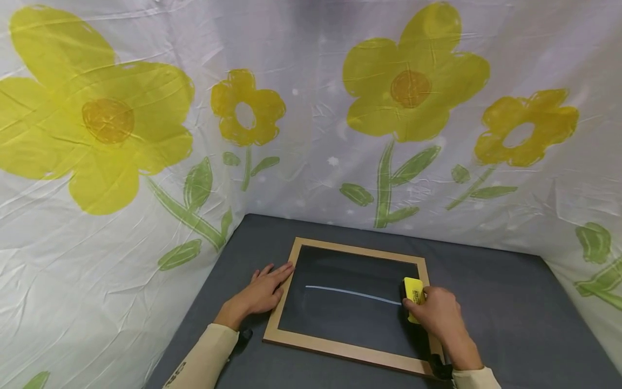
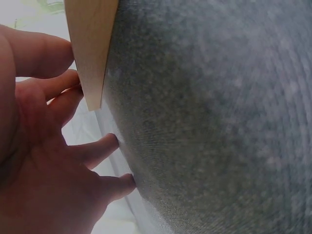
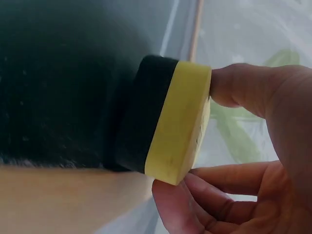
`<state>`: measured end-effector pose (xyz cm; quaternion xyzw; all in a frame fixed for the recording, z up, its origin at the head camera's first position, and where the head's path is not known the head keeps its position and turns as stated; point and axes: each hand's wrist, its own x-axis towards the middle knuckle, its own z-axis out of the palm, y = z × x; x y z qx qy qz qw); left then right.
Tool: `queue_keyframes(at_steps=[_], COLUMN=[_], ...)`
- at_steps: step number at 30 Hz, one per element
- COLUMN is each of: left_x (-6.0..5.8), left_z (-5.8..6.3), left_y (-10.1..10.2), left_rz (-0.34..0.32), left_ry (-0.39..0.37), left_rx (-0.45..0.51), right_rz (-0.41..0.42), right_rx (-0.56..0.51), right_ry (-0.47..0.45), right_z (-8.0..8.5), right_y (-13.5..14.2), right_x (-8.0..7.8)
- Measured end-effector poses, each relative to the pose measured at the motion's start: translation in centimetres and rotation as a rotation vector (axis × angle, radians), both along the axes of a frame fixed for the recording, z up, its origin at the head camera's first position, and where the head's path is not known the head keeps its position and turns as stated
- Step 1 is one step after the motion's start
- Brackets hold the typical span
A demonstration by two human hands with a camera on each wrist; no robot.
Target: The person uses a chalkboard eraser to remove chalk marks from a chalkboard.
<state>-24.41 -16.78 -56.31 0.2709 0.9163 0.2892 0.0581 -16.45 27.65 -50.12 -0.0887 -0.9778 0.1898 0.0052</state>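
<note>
Eraser (image 1: 414, 294) in right hand (image 1: 441, 313), pale-blue line (image 1: 352, 292) inside wooden-framed blackboard (image 1: 340, 321).

Free path over chalkboard (image 1: 340, 319), eraser (image 1: 414, 292) at right

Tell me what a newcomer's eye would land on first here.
Probably the big yellow flowers printed on the pale cloth that hangs behind and beside the dark table. Next comes the bright yellow-and-black eraser in the right hand, at the right side of the wood-framed blackboard. A single pale line runs across the board towards it, while the left hand touches the frame's left edge.
</note>
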Motion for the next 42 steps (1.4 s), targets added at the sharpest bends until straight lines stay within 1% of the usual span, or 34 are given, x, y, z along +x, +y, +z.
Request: queue_keyframes(at_steps=[2,3,6,9,12,16,18,20,23,25,27,30,32,37,42], left_x=[-0.3,-0.3,-0.7,-0.9,-0.8,-0.3,-0.4,-0.2,-0.5,-0.2,-0.1,0.5,0.6,0.7,0.7], left_z=[-0.6,-0.6,-1.7,-2.1,-1.9,-0.7,-0.9,-0.6,-1.6,-0.8,-0.5,1.0,1.4,1.5,1.4], left_y=[-0.1,0.0,-0.2,-0.3,-0.3,0.0,-0.1,-0.1,-0.3,0.0,0.1,0.5,0.7,0.9,0.8], left_rz=[-0.005,0.004,-0.003,-0.005,-0.001,-0.001,-0.017,-0.021,-0.033,-0.018,-0.01,0.018,0.023,0.035,0.038], left_ry=[0.001,-0.01,0.002,0.009,0.005,-0.024,-0.008,-0.009,0.032,0.004,-0.005,-0.048,-0.054,-0.06,-0.061], left_rx=[0.026,0.022,0.029,0.023,0.033,0.038,0.043,0.045,0.041,0.029,0.007,-0.037,-0.071,-0.105,-0.096], right_rz=[-0.009,-0.012,-0.023,-0.028,-0.034,-0.044,-0.047,-0.048,-0.04,-0.033,-0.024,-0.001,0.015,0.048,0.086], right_rx=[0.014,0.021,0.035,0.04,0.046,0.069,0.085,0.097,0.119,0.126,0.136,0.145,0.154,0.174,0.179], right_ry=[0.0,0.003,0.01,0.026,0.031,0.012,-0.002,-0.014,-0.027,-0.028,-0.021,-0.001,0.016,0.053,0.077], right_z=[-0.3,-0.4,-0.5,-0.4,-0.2,0.2,0.2,0.2,0.3,0.3,0.4,0.3,0.2,0.0,-0.1], right_y=[-0.2,-0.3,-0.6,-0.8,-1.0,-1.3,-1.4,-1.5,-1.8,-2.1,-2.4,-3.1,-3.5,-4.9,-6.5], right_x=[-0.1,-0.2,-0.2,-0.2,-0.1,-0.3,-0.4,-0.5,-0.7,-0.8,-0.9,-1.1,-1.2,-1.6,-2.2])
